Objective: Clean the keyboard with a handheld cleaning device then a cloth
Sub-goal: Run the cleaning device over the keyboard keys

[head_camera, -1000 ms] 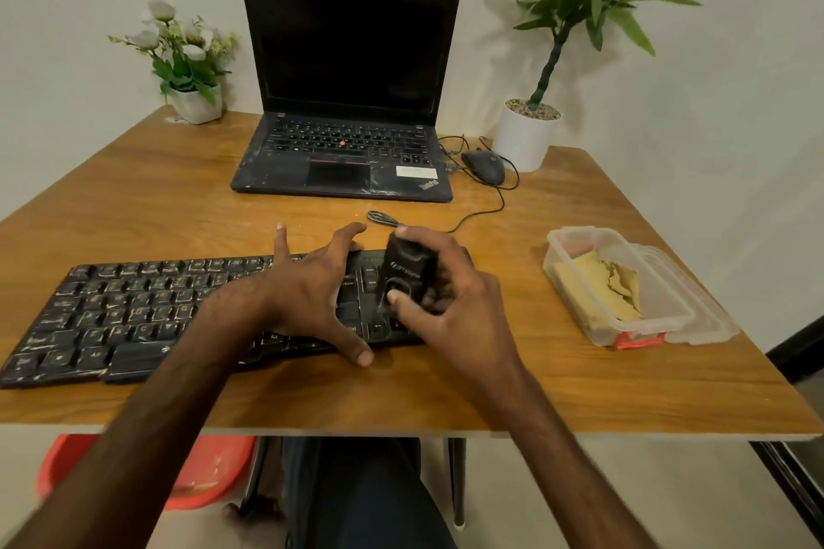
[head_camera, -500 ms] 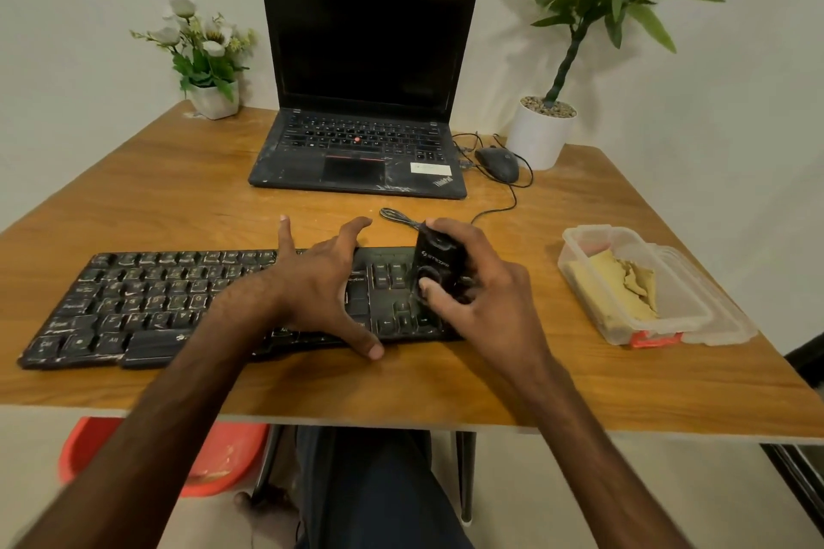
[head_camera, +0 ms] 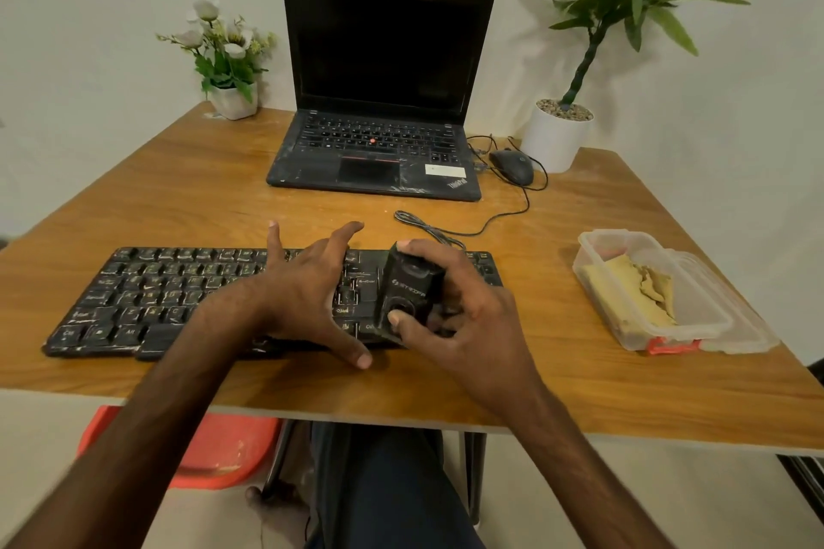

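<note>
A dusty black keyboard [head_camera: 147,299] lies across the near part of the wooden table [head_camera: 557,379]. My right hand [head_camera: 463,316] grips a small black handheld cleaning device [head_camera: 408,292] set on the keyboard's right part, with my thumb on its round button. My left hand [head_camera: 307,294] rests on the keys just left of the device, fingers spread and straight, holding the keyboard down. A yellowish cloth [head_camera: 633,290] lies crumpled in a clear plastic box [head_camera: 695,325] at the right.
An open black laptop [head_camera: 379,103] stands at the back, a wired mouse [head_camera: 512,167] beside it with its cable trailing toward the keyboard. A white flower pot [head_camera: 234,100] is back left, a potted plant [head_camera: 557,138] back right. A red stool [head_camera: 214,450] sits under the table.
The device in my right hand slid right along the keyboard, then back a little to the left. My left hand keeps its spread hold on the keys.
</note>
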